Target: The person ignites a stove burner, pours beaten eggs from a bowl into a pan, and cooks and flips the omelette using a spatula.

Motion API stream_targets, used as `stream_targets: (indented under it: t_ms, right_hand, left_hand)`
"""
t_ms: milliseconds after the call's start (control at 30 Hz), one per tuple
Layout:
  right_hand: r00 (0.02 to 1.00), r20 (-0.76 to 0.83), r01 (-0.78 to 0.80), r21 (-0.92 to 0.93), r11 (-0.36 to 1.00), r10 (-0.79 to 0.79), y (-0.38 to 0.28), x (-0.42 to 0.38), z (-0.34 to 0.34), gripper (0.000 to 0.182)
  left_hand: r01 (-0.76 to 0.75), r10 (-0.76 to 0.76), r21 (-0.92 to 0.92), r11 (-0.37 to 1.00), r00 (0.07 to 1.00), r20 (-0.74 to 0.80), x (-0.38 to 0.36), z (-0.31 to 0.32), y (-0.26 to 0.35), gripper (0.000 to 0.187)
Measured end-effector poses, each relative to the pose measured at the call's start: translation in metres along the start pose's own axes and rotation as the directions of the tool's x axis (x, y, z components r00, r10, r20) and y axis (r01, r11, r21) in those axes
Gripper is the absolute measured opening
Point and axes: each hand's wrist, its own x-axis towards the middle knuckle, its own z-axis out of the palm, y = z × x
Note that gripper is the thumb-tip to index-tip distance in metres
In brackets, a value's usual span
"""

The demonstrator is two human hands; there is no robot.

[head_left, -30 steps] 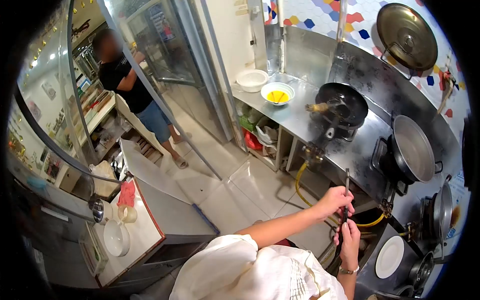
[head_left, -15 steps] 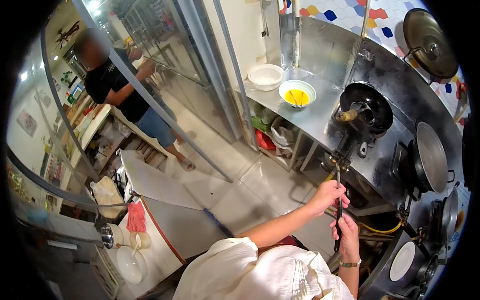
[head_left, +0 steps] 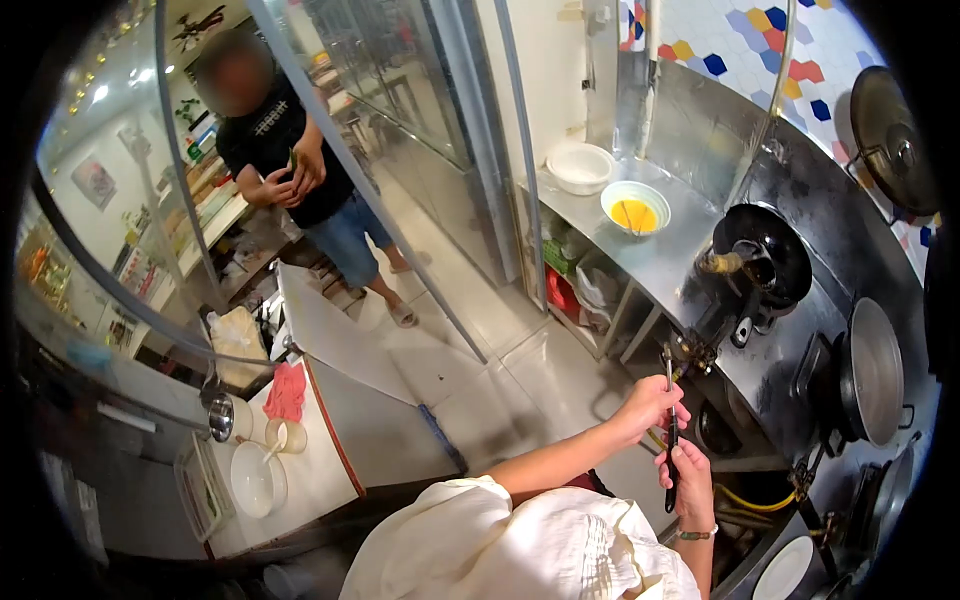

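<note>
My left hand (head_left: 652,408) pinches the metal shaft of a long stick lighter (head_left: 672,430) with a black handle. Lower down, my right hand (head_left: 690,478) is wrapped around that handle. The lighter points away from me, its tip just left of the burner's valve fittings (head_left: 697,352) under the steel counter. Above the fittings sits a black wok (head_left: 790,255) with a wooden-handled tool (head_left: 722,263) in it. A wide grey pan (head_left: 872,375) is to the right.
A bowl of yellow liquid (head_left: 638,215) and a white bowl (head_left: 580,168) stand on the steel counter (head_left: 665,262). At left, a white table (head_left: 318,478) carries a bowl (head_left: 258,480) and a pink cloth (head_left: 286,392). A person (head_left: 290,150) stands beyond the glass partition.
My view has turned left, so the counter appears farther right and lower. The lighter's tip has drawn back leftward from the valve fittings. The other person's hands have come together.
</note>
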Motion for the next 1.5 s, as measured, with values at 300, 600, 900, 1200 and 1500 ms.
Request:
stream_targets:
  t_ms: [300,600,900,1200,1500]
  right_hand:
    - [0.985,0.171,-0.030,-0.027,0.999,0.034,-0.004,0.002,-0.016,0.024]
    - [0.981,0.190,-0.030,0.025,0.999,0.025,0.000,-0.012,-0.040,0.028]
    - [0.981,0.192,-0.017,0.006,1.000,0.015,0.008,-0.033,-0.065,0.029]
    - [0.980,0.201,-0.001,0.018,1.000,-0.003,0.012,-0.051,-0.083,0.027]
    - [0.995,0.094,-0.037,0.010,0.999,0.036,0.018,-0.064,-0.093,0.026]
  left_hand:
    - [-0.082,0.082,0.009,0.997,0.983,-0.165,-0.020,0.010,-0.003,0.019]
    - [-0.092,0.104,0.082,0.992,0.984,-0.148,-0.022,0.033,-0.015,0.022]
    - [-0.050,0.061,0.119,0.992,0.994,-0.093,-0.016,0.054,-0.037,0.018]
    - [0.000,0.011,0.134,0.991,0.997,-0.079,-0.017,0.070,-0.053,0.016]
    - [0.085,-0.083,0.089,0.992,0.996,-0.031,-0.002,0.071,-0.071,0.018]
